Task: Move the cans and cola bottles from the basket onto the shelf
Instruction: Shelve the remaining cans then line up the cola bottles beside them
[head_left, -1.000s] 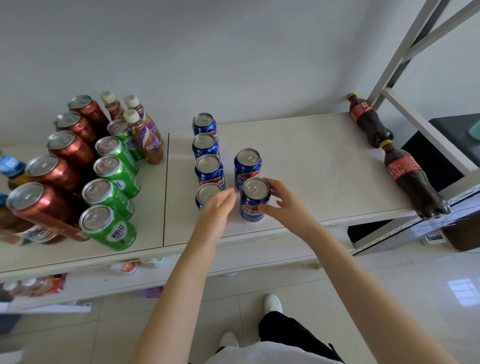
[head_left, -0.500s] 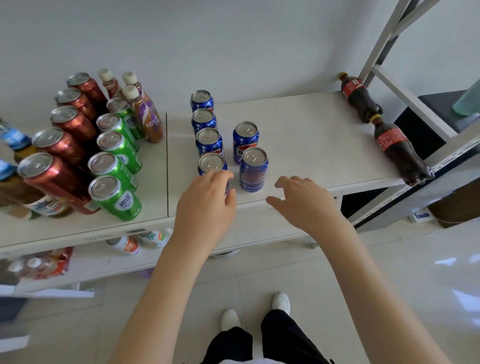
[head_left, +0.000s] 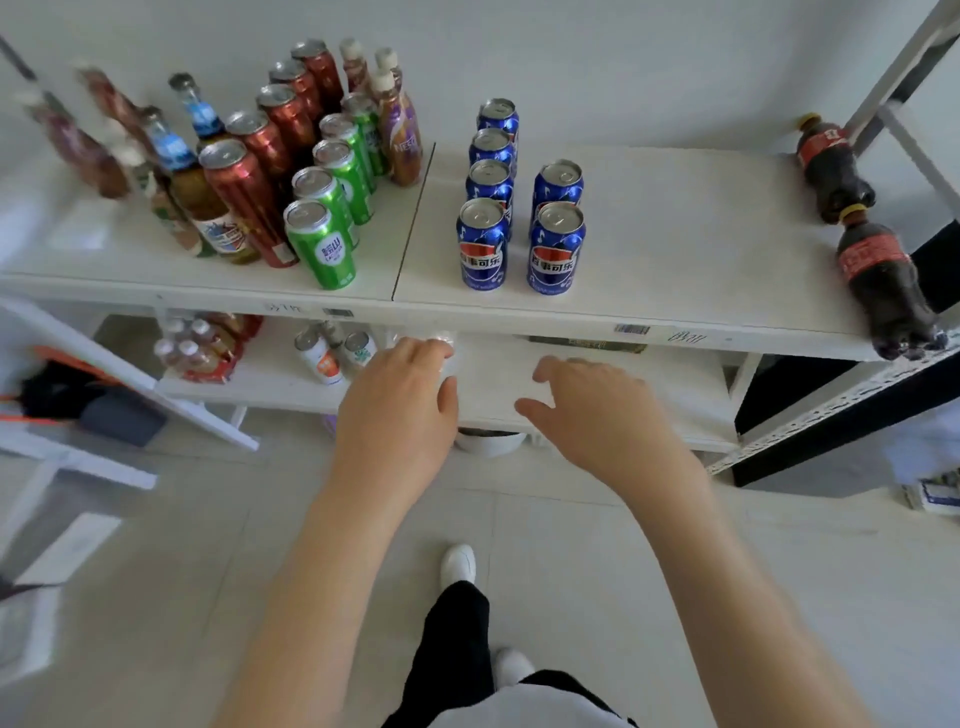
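1. The person stands facing the shelf (head_left: 675, 234), with both bare forearms stretched out in front of its front edge.
2. The left hand (head_left: 400, 410) hangs back-up, its fingers loosely bent downward, and it holds nothing.
3. The right hand (head_left: 597, 415) is just beside it, fingers spread and relaxed, thumb pointing toward the left hand. It is empty too.
4. Both hands are below the level of the top board and touch none of the drinks.
5. The blue cola cans (head_left: 482, 244) stand upright on the top board in two rows running from front to back. There are four in the left row and two in the right row (head_left: 557, 249).
6. The front two cans stand side by side near the board's front edge, with a small gap between them.
7. The cola bottles (head_left: 883, 280) are well apart from the cans, one behind the other along the shelf's right edge. I cannot tell whether they stand or lie.
8. On the left half of the board stand a row of green cans (head_left: 322, 244), a row of red cans (head_left: 244, 202) and some glass bottles (head_left: 192, 182) behind them.
9. The lower shelf (head_left: 597, 384) carries small bottles and cans at its left end.
10. A white shoe (head_left: 458, 564) shows on the tiled floor (head_left: 182, 545) between the arms.
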